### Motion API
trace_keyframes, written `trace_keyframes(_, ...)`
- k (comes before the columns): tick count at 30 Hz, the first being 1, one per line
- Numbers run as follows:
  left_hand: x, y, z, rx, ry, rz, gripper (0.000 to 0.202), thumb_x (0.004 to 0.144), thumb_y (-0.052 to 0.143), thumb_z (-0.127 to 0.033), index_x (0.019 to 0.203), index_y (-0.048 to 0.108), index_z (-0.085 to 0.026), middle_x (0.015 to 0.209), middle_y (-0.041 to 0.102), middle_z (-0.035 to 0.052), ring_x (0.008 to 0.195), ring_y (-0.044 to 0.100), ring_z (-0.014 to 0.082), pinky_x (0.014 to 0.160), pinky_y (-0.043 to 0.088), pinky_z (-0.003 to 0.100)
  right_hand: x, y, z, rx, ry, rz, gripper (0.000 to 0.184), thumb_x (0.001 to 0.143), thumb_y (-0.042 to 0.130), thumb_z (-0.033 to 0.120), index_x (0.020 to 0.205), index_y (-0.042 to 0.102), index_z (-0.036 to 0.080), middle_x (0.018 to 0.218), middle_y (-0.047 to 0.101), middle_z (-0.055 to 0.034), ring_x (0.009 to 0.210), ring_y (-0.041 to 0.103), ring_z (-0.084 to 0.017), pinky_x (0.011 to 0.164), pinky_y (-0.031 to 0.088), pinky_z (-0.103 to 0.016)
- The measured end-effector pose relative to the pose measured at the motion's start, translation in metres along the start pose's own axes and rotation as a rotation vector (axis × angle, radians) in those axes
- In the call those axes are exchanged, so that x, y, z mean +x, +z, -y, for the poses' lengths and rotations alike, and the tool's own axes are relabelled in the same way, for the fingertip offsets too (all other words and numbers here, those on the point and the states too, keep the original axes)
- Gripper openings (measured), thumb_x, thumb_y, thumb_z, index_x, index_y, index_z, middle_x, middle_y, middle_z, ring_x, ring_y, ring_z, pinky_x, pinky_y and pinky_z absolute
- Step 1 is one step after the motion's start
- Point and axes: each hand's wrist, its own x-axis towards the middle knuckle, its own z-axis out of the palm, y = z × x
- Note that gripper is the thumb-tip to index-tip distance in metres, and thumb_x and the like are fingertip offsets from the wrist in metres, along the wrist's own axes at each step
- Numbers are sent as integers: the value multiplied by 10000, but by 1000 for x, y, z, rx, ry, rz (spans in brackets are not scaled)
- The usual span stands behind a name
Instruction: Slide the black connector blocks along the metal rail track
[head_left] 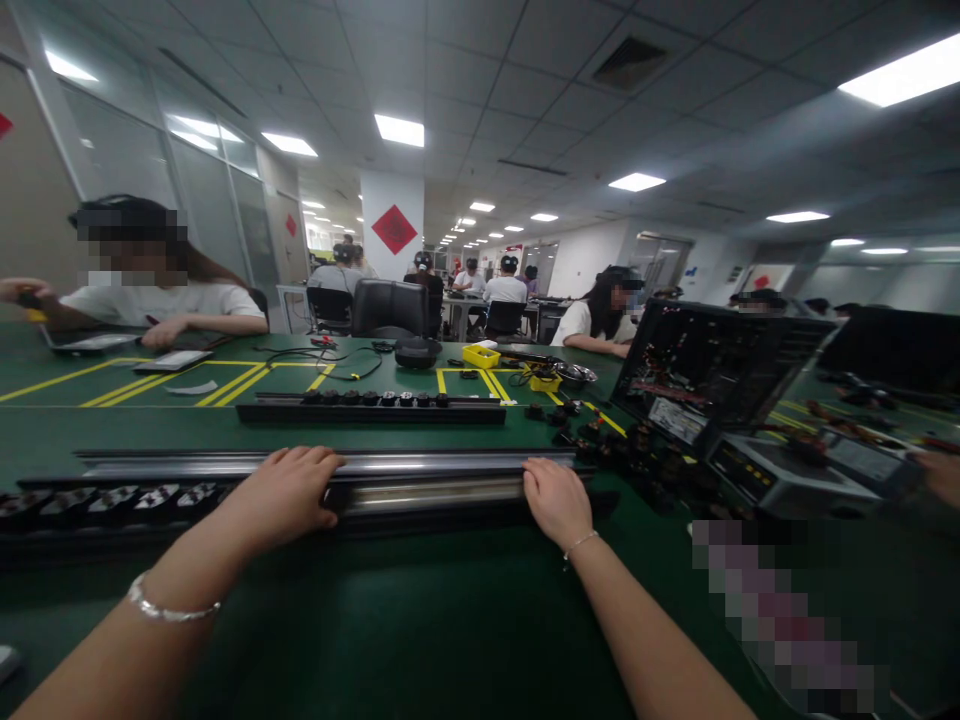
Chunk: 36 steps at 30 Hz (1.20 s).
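Observation:
A long black channel (442, 493) with a shiny metal inner face lies across the green table in front of me. My left hand (289, 492) is wrapped over it near the middle, thumb on the near side and fingers over the far side. Near its right end my right hand (559, 498) grips it, fingers curled over the top. Directly behind lies a second black channel (442, 463), close to the fingertips. To the left, several socket modules (112, 502) sit in a row in a black rail, partly hidden by my left forearm.
Farther back lies another rail (371, 412) with modules. An open computer case (675, 420) and a grey power supply (795, 480) stand right, beside a pile of black parts (637, 455). Yellow bins (480, 356) and cables lie behind. People sit across the table; a hand shows at far right.

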Motion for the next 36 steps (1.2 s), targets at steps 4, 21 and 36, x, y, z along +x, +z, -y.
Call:
trace_keyframes(4,-3,-5,25,-9,-54,158,451,599,557,-249,1041,641,-272,1083,679,70,994,616,278,852,459,398,-2,-3,4,-37,24,63,363,850,358,240,1046,664,231,1135,648,-24,1089,549,-180,965,364,-341)
trace_keyframes(21,6,-19,13,-186,-94,315,416,671,537,-317,1072,618,-236,1079,677,66,970,618,241,824,450,327,-2,-4,8,-113,65,47,374,828,364,212,1048,666,234,1139,648,-5,1067,551,-161,930,348,-310)
trace_keyframes(36,8,-13,13,-132,-113,297,420,658,538,-325,1055,636,-232,1040,687,72,949,619,249,814,442,338,-2,-3,9,-99,68,34,380,821,364,209,1051,667,226,1136,649,-6,1056,552,-165,932,339,-319)
